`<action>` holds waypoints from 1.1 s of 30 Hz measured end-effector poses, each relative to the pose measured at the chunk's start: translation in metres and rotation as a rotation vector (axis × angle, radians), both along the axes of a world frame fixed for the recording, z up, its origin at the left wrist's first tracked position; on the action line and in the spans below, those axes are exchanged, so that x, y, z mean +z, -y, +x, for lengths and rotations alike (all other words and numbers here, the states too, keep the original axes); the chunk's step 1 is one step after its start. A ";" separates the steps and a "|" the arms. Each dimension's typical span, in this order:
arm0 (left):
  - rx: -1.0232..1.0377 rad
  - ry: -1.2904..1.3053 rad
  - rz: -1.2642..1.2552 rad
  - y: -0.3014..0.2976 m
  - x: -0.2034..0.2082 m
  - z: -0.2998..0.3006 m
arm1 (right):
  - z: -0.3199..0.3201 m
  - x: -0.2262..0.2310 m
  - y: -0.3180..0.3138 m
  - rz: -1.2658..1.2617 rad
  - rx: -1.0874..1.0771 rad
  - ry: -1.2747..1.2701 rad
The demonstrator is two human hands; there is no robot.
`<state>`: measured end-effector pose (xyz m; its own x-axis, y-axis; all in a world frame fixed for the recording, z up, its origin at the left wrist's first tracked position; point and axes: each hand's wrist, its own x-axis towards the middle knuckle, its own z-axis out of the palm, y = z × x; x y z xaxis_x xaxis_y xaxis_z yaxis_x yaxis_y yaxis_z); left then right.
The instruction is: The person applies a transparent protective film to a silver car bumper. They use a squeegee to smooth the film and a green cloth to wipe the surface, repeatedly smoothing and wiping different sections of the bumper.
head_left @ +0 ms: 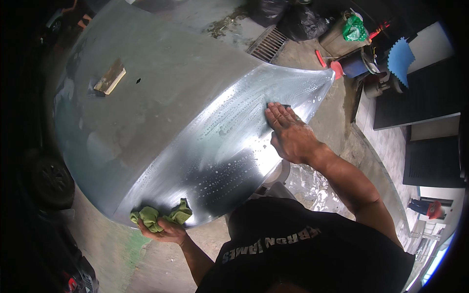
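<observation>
A large grey car hood [161, 97] lies in front of me, its near part wet with droplets and pale streaks. My right hand [288, 132] presses down on this wet part, fingers stretched forward and close together. Under the fingers is a dark piece of sandpaper [286, 106], mostly hidden by the hand. At the hood's near left edge, my left hand [163, 231] is closed around a crumpled green cloth [150, 218], which rests against the metal.
A small block [110, 78] lies on the hood's far left. Black garbage bags [303, 22], a floor grate [267, 44] and a bin [339, 41] stand beyond it. A dark car's wheel [51, 178] is at the left. Someone in red [434, 209] is far right.
</observation>
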<state>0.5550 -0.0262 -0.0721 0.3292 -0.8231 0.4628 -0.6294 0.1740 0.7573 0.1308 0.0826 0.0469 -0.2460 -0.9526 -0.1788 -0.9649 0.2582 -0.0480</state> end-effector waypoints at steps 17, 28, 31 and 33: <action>-0.003 0.091 0.044 -0.002 0.001 0.005 | 0.000 0.025 0.002 0.103 -0.024 0.101; -0.011 0.099 0.044 0.000 0.001 0.000 | 0.002 0.027 0.002 0.096 -0.004 0.098; -0.024 0.101 0.049 0.001 -0.003 0.002 | -0.006 0.017 0.016 0.044 0.010 0.011; -0.035 0.125 0.050 0.001 -0.002 0.006 | -0.012 0.019 0.034 0.043 0.000 0.024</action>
